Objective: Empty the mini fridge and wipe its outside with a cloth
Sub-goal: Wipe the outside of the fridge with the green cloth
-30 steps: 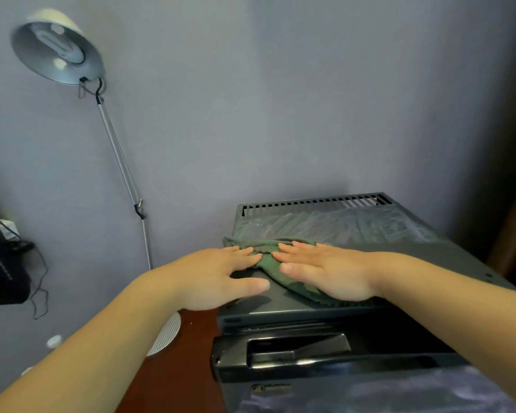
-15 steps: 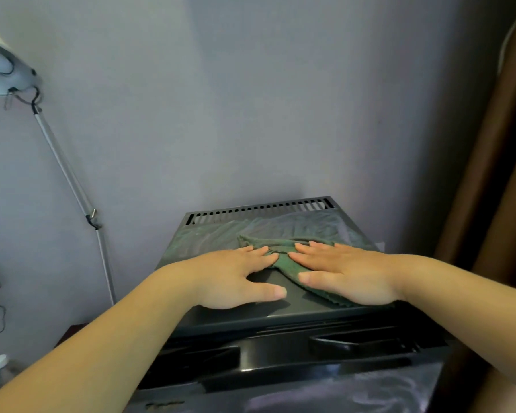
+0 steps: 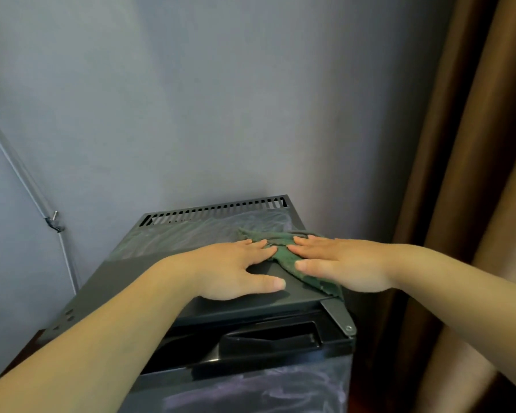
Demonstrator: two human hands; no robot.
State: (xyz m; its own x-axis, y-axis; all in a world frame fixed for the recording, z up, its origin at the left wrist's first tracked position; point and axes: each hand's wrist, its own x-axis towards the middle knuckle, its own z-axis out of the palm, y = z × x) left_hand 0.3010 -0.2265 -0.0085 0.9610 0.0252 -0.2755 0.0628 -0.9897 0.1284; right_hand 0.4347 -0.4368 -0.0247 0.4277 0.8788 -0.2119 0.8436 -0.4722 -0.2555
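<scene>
Had green cloth (image 3: 312, 281) lying on top of mini fridge (image 3: 116, 272), right half, just far of the front lip. Ran its long axis diagonally: far end bunched toward vent slots (image 3: 215, 210), near end tapering to near-right corner, pointing at hinge plate (image 3: 338, 315). Pinned it under right grip (image 3: 340, 263), palm down, fingers straight: released, clenching nothing, pressing only. Likely for full wipe contact. Laid left grip (image 3: 230, 269) flat just beside, likewise released, fingertips touching cloth's left edge, thumb on bare top. Probably to steer and stop bunching. Saw smeary streaks (image 3: 191, 236) across far half of top, so judged top wipe underway. Found door (image 3: 251, 391) shut below; could not tell if emptied. Had curtain (image 3: 474, 174) close on right, wall (image 3: 221, 99) behind.
</scene>
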